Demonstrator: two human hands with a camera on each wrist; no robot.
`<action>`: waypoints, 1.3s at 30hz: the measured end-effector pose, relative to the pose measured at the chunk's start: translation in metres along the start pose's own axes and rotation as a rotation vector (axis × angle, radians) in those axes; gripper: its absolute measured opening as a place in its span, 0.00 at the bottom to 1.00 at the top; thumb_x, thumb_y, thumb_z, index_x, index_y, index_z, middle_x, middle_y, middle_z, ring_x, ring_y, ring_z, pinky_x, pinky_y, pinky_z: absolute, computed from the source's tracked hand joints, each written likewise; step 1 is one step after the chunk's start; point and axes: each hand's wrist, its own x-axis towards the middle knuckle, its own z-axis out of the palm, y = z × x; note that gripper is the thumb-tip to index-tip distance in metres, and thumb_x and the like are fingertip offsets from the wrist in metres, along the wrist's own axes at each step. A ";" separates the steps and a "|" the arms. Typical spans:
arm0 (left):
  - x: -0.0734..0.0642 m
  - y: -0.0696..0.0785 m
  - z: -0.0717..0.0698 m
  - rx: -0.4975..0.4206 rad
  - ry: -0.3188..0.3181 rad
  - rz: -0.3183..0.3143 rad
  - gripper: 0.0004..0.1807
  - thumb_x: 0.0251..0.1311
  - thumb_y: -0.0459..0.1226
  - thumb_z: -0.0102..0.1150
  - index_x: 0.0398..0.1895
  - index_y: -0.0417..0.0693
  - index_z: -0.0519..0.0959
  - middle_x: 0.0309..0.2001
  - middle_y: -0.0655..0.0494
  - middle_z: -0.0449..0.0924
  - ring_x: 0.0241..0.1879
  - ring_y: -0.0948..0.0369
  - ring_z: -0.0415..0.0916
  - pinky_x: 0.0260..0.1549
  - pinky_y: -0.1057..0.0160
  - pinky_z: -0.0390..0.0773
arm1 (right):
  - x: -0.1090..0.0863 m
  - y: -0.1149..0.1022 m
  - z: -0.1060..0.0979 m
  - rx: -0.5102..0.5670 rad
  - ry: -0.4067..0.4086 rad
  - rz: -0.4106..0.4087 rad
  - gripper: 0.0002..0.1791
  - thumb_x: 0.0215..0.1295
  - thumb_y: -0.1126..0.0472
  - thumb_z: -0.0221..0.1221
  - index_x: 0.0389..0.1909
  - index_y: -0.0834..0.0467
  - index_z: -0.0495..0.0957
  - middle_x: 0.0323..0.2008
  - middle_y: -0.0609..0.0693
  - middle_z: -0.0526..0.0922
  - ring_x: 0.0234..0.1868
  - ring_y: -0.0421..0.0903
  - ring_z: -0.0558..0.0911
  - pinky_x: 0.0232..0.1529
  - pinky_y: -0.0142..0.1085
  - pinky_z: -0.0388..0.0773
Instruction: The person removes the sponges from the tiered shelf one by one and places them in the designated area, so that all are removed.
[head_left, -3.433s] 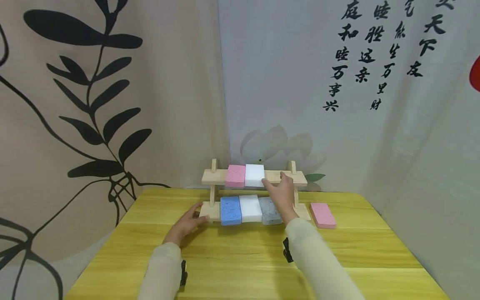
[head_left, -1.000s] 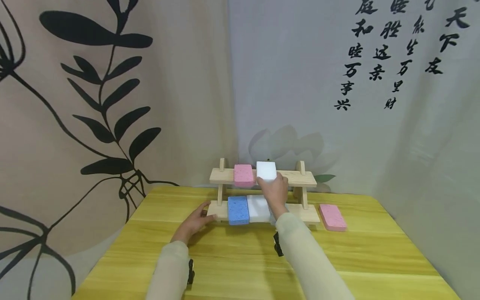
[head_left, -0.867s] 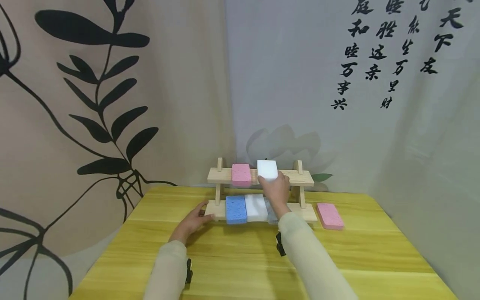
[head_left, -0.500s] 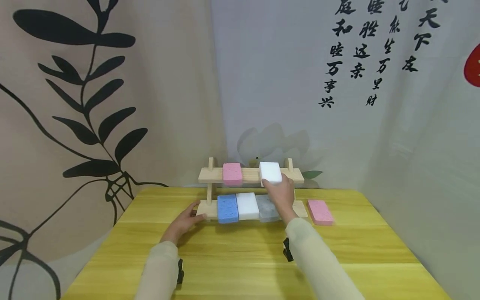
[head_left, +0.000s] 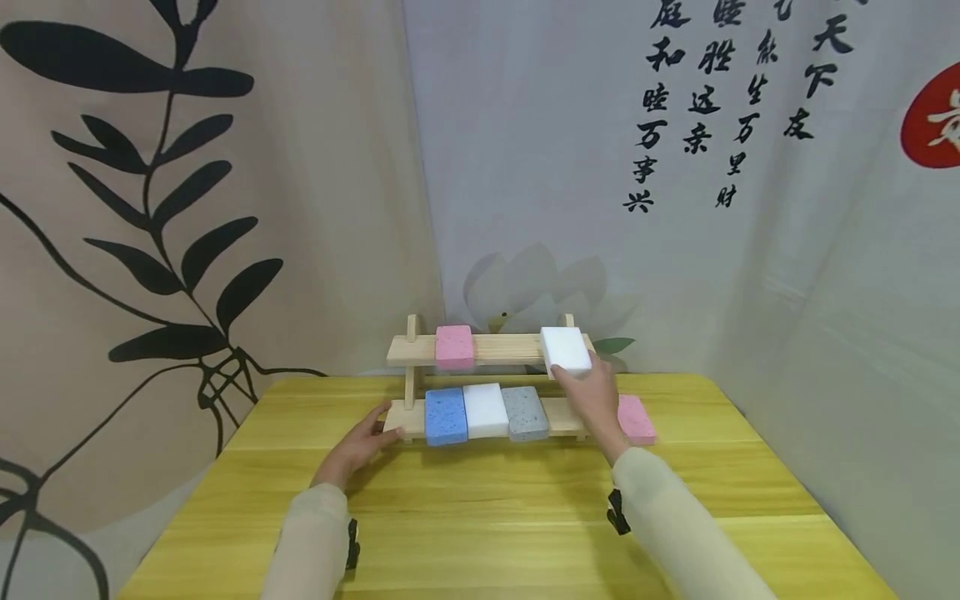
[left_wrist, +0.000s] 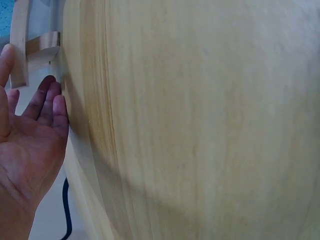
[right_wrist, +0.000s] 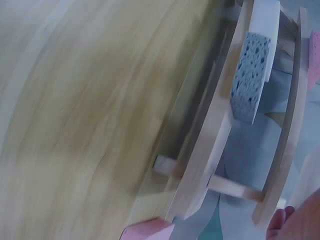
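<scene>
In the head view, my right hand (head_left: 592, 396) grips a white sponge (head_left: 566, 350) at the right end of the upper shelf of a two-tier wooden rack (head_left: 506, 348). Whether the sponge touches the board is hard to tell. My left hand (head_left: 356, 446) holds the left end of the lower shelf, thumb in front and fingers behind; the left wrist view shows this hand (left_wrist: 30, 145) beside the board end. A pink sponge (head_left: 454, 347) sits on the upper shelf's left part. Blue (head_left: 446, 415), white (head_left: 486, 410) and grey (head_left: 526, 412) sponges stand side by side below.
Another pink sponge (head_left: 635, 419) lies on the wooden table (head_left: 480, 517) right of the rack, partly hidden by my right hand. A printed curtain (head_left: 360, 208) hangs close behind the rack and along the right side.
My right hand has taken hold of the white sponge beside the upper pink one and carried it to the upper shelf's right end. My left hand stays at the lower shelf's left end.
</scene>
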 end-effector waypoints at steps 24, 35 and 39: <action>-0.001 -0.002 -0.002 0.017 -0.008 0.004 0.43 0.71 0.51 0.55 0.80 0.52 0.45 0.70 0.29 0.58 0.67 0.34 0.61 0.58 0.32 0.64 | 0.009 0.067 -0.086 -0.026 -0.004 0.039 0.47 0.65 0.41 0.61 0.72 0.68 0.57 0.62 0.68 0.66 0.59 0.63 0.69 0.57 0.56 0.69; -0.002 -0.001 -0.003 0.030 -0.017 0.017 0.44 0.70 0.53 0.55 0.80 0.50 0.45 0.70 0.27 0.58 0.67 0.33 0.60 0.59 0.32 0.63 | 0.008 0.108 -0.102 -0.054 0.013 0.102 0.50 0.65 0.40 0.61 0.74 0.68 0.53 0.65 0.70 0.63 0.60 0.65 0.68 0.58 0.59 0.69; -0.003 0.000 -0.003 0.036 -0.020 0.023 0.47 0.68 0.57 0.55 0.80 0.51 0.44 0.71 0.26 0.54 0.68 0.31 0.55 0.61 0.31 0.60 | 0.009 0.122 -0.108 -0.056 0.011 0.113 0.49 0.65 0.41 0.62 0.73 0.69 0.54 0.65 0.70 0.64 0.61 0.65 0.68 0.59 0.59 0.68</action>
